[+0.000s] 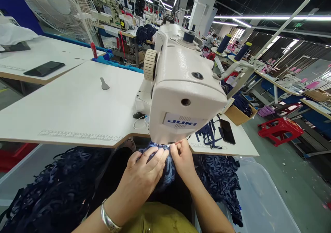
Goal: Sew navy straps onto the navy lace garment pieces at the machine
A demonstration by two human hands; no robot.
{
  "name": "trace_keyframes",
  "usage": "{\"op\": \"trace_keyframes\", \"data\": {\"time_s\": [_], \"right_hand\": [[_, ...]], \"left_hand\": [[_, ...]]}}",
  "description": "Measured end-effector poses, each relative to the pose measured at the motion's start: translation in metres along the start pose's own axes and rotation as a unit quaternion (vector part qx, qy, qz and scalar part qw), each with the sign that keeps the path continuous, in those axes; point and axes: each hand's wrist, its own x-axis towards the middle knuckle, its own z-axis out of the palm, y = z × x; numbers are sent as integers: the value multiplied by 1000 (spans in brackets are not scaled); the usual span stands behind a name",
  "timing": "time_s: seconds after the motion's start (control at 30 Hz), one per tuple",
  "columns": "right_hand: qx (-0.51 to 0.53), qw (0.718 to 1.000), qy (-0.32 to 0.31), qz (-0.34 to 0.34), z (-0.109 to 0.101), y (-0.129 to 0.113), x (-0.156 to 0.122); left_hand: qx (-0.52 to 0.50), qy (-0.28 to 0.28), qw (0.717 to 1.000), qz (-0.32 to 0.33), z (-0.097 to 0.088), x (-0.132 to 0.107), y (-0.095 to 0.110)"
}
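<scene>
A piece of blue patterned lace fabric lies beneath the head of a white JUKI sewing machine. My left hand, with a silver bangle on the wrist, has its fingers bent over the fabric and holds it down; its thumb is hidden. Close beside it, my right hand pinches the fabric's edge between thumb and forefinger. The machine head hides the needle and presser foot.
Dark blue lace pieces heap at left, more lace at right over a clear plastic bin. On the white table lie a flat grey metal piece, navy straps and a phone. A fan stands behind.
</scene>
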Motion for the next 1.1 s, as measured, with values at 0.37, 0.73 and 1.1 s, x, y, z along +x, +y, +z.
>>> {"op": "trace_keyframes", "data": {"time_s": [0.37,0.73,1.1], "right_hand": [[-29,1000,8,2,4,1,10],[-34,999,23,14,7,0,10],[-59,997,15,-47,-3,10,4]], "left_hand": [[55,8,998,-16,-1,5,9],[85,12,996,-12,-2,10,11],[109,-84,990,-20,-1,2,15]]}}
